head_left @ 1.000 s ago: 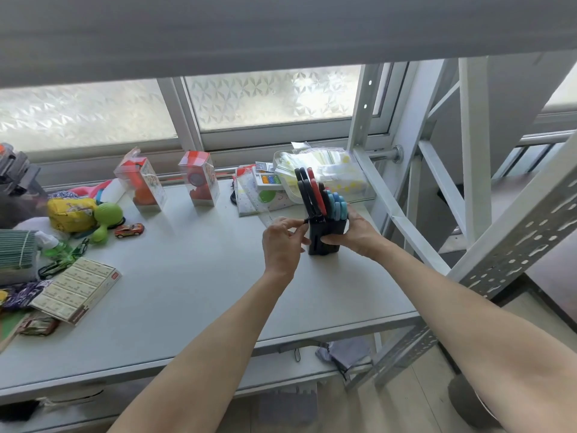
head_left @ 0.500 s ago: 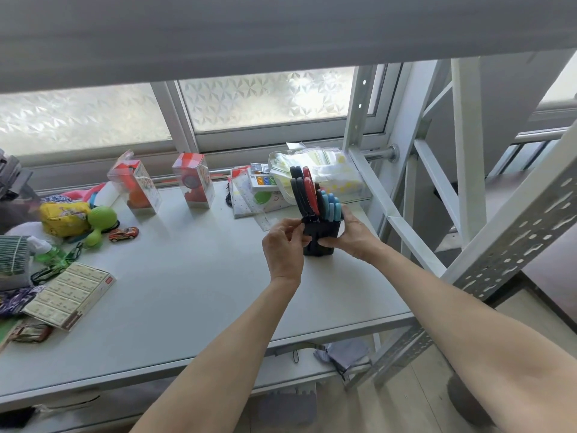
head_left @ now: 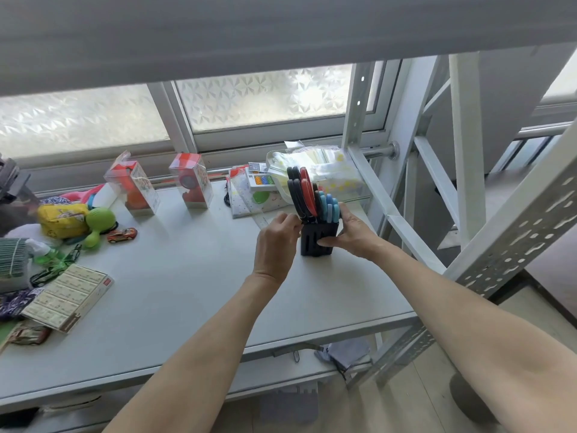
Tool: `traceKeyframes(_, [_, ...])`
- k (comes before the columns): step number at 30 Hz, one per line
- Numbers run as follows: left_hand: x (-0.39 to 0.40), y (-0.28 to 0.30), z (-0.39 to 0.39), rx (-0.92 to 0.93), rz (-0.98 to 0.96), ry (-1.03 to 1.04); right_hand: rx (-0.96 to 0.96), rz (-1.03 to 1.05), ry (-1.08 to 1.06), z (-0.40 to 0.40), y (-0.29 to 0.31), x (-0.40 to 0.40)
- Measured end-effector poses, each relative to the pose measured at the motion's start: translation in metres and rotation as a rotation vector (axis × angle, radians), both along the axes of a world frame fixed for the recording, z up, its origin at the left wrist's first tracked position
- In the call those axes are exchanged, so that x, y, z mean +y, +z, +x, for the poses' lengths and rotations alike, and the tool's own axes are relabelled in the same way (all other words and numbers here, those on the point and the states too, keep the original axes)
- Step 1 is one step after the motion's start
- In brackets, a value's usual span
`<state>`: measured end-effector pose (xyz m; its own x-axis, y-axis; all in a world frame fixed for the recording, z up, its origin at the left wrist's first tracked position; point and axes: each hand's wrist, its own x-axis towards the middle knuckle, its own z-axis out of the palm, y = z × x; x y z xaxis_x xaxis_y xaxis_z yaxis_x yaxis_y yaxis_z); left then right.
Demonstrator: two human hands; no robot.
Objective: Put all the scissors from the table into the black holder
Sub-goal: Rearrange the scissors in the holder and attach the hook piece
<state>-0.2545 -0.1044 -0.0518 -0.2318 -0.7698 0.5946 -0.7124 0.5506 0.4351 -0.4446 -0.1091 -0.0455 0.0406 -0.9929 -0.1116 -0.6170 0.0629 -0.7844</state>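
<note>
Black holder [head_left: 318,237] upright between both hands.

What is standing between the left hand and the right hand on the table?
In the head view, the black holder stands between the left hand and the right hand, with scissors upright in it. Both hands touch it.
</note>
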Motion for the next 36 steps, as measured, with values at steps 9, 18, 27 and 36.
traceKeyframes(9, [-0.016, 0.006, 0.012, -0.178, -0.074, -0.078, 0.015, -0.027, 0.04, -0.003, 0.0, -0.002])
traceKeyframes(18, [-0.027, 0.0, 0.014, 0.021, 0.021, -0.152, 0.013, -0.034, 0.075, -0.004, 0.001, -0.004])
traceKeyframes(27, [-0.029, 0.004, 0.016, 0.137, 0.376, -0.132, 0.002, -0.031, 0.077, -0.004, 0.001, -0.005])
traceKeyframes(36, [-0.042, 0.039, 0.02, 0.157, 0.805, -0.3, 0.009, 0.003, 0.079, -0.004, 0.01, -0.002])
